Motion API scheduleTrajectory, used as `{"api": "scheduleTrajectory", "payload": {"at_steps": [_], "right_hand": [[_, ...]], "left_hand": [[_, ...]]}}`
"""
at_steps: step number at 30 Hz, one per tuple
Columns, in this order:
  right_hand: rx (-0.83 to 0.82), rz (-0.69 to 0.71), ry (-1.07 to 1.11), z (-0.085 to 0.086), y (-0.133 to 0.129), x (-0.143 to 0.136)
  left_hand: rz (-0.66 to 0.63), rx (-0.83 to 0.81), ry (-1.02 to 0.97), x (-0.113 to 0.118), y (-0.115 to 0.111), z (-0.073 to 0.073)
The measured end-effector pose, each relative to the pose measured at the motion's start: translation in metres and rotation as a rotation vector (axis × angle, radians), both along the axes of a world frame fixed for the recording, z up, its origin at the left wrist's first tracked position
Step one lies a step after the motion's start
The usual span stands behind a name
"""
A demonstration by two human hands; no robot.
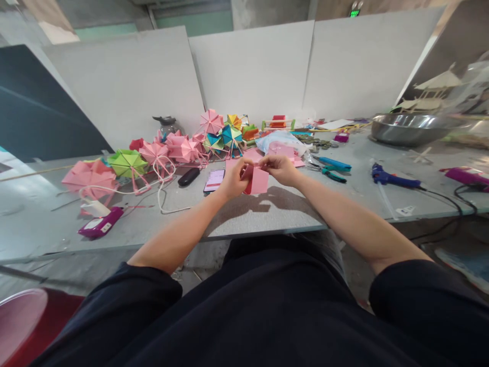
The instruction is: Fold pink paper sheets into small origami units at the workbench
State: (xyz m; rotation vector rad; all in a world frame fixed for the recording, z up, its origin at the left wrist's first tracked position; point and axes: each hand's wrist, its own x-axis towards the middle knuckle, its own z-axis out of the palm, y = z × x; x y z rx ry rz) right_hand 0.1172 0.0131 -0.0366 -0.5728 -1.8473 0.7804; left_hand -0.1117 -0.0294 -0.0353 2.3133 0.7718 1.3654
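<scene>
Held pink paper (260,181) pinched in left hand (234,179) and right hand (281,171) above desk (229,221), likely best worked with edges squared and pressure light.

Both arms reach forward, and the two hands meet closely in the middle.
The left forearm (183,224) rises from the lower left, and the right forearm (351,219) rises from the lower right; both are bare, and together they make a shape like a wide, open roof. The dark short sleeves (133,293) end close to the elbows, which are bent. The left hand (234,179) is curled, with its fingers bent inward and brought together in a pinch. The right hand (281,170) is also pinching, its fingers (268,159) pointing toward the left hand. The fingertips of both hands are very near; whether they touch, I cannot tell.
</scene>
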Motion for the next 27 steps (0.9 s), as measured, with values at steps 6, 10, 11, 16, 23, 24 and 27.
{"api": "scheduleTrajectory", "payload": {"at_steps": [6,10,11,16,23,24,27], "right_hand": [[0.047,0.004,-0.009,-0.001,-0.007,-0.001],[0.098,0.025,0.009,-0.001,-0.012,-0.003],[0.111,0.018,0.020,0.000,-0.013,-0.003],[0.110,-0.020,0.106,0.001,-0.012,-0.004],[-0.045,0.040,0.183,0.002,-0.016,-0.010],[-0.060,0.044,0.182,0.003,-0.017,-0.010],[-0.081,0.056,0.169,0.004,-0.020,-0.011]], "left_hand": [[0.065,0.088,0.061,-0.001,0.000,0.002],[0.105,0.114,0.026,-0.002,-0.002,0.003],[0.118,0.125,0.013,-0.002,-0.002,0.004],[0.163,0.145,-0.018,-0.002,-0.003,0.003],[0.189,0.075,-0.098,0.001,-0.002,-0.001],[0.186,0.066,-0.109,0.001,-0.003,0.000],[0.169,0.060,-0.091,0.001,-0.008,0.003]]}}
